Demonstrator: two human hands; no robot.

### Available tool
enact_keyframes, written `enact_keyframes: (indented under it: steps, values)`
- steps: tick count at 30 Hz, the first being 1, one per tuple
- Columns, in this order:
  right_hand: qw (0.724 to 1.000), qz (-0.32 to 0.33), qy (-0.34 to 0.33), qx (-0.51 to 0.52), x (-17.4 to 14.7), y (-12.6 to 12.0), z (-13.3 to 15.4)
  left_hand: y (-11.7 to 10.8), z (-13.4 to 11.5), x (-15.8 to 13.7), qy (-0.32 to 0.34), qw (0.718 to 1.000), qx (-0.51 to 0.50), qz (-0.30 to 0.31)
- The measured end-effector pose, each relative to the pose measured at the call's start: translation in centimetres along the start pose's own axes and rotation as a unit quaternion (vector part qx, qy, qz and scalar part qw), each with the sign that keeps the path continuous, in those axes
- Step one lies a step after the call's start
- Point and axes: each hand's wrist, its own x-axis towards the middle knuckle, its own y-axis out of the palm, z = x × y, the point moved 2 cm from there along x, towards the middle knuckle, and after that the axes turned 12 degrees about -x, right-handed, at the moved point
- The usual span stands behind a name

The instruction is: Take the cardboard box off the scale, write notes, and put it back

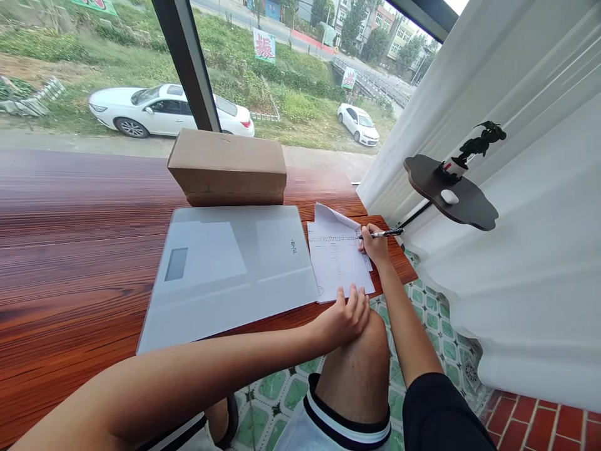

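Note:
White sheets of paper (337, 266) lie near the right end of the wooden table, with lines of small writing across their upper part. My right hand (374, 245) is closed around a dark pen (387, 233), its tip touching or just above the writing near the right edge. The top sheet's upper edge is curled up. My left hand (346, 313) rests at the bottom edge of the paper and table, fingers stretched out and fingertips on the sheet, just above my knee.
A large grey-white flat panel (225, 269) lies left of the paper. Behind it stands a brown cardboard box (230, 164) by the window. To the right, a small dark side table (453, 194) bears a potted plant (454, 166) and a white stone-like object (449, 197), before white curtains (526, 269).

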Motion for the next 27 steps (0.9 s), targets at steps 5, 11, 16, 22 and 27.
enact_keyframes:
  steps: [5,11,16,22,27]
  values:
    - [1.0,0.004,-0.006,-0.016,-0.01,-0.06,0.15,-0.07,0.0,0.04,-0.004,1.0,-0.002,-0.02]
    - [1.0,-0.011,-0.011,-0.021,-0.04,-0.06,0.24,-0.26,0.11,0.11,-0.006,1.0,0.0,-0.024]
    - [1.0,-0.002,-0.006,-0.016,-0.01,-0.05,0.18,-0.24,0.17,0.11,-0.004,1.0,-0.001,-0.021]
    - [1.0,-0.001,-0.014,0.005,0.0,-0.02,0.17,-0.16,0.09,0.07,0.0,1.0,0.0,-0.004]
    - [1.0,-0.005,0.002,-0.012,0.0,-0.06,0.2,-0.2,0.05,0.03,-0.001,1.0,-0.004,-0.002]
